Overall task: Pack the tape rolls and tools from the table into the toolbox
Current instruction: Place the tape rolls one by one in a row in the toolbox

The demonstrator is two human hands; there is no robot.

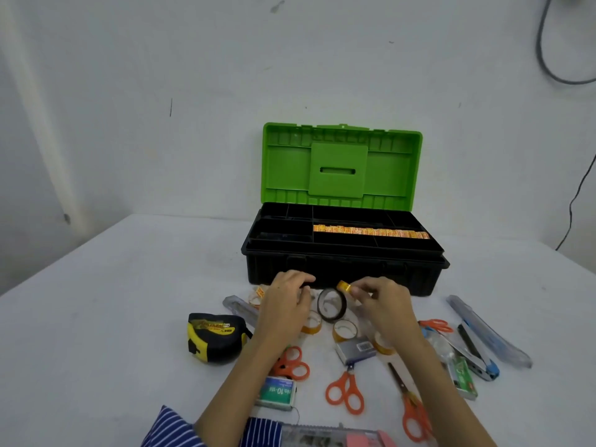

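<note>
White table (113, 285), black plastic toolbox with raised green lid (342, 253) toward its far edge holding a row of orange tape rolls (371, 233), your right hand (383, 304) pinching a small yellow tape roll (343, 286) before it, your left hand (287, 301) fingers curled, hold unclear, black tape ring (332, 304) between them.

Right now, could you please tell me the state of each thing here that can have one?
toolbox: lid open, upright.
toolbox tray: one long compartment filled with a row of small tape rolls.
black tape roll: tilted on edge between the hands.
right hand: pinches a small yellow tape roll.
left hand: curled, contents hidden.
tape measure: retracted.
</note>
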